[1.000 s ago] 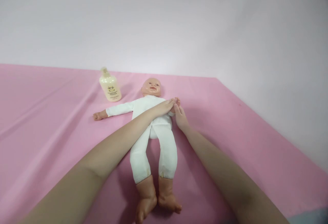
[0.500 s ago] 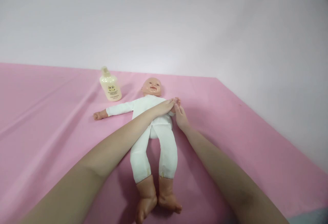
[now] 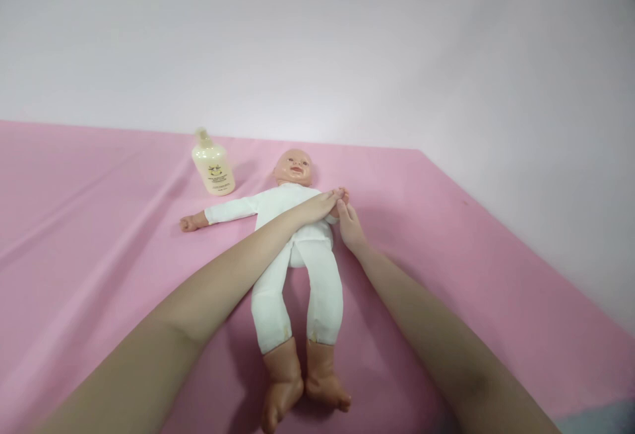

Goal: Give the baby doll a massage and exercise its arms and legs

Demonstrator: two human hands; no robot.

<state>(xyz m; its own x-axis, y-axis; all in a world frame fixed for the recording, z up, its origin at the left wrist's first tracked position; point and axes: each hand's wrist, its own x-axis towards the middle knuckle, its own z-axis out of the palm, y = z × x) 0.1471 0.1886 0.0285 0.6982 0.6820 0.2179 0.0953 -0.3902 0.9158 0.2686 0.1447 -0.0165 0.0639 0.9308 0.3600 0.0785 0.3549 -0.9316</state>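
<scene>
A baby doll [image 3: 297, 252] with a white cloth body and plastic head, hands and feet lies on its back, feet toward me. Reaching across its torso, my left hand [image 3: 322, 205] is closed around the doll's hand [image 3: 343, 197] on the right side. My right hand [image 3: 351, 225] meets it there from the right, thumb and fingers closed on the same doll's hand. Much of that doll's hand is hidden by my fingers. The doll's other arm [image 3: 231, 210] stretches out to the left, untouched.
A pale yellow pump bottle [image 3: 214, 168] stands left of the doll's head. Pink cloth [image 3: 99, 222] with a few creases covers the table, its edge running down the right side. A white surface [image 3: 248, 57] lies beyond.
</scene>
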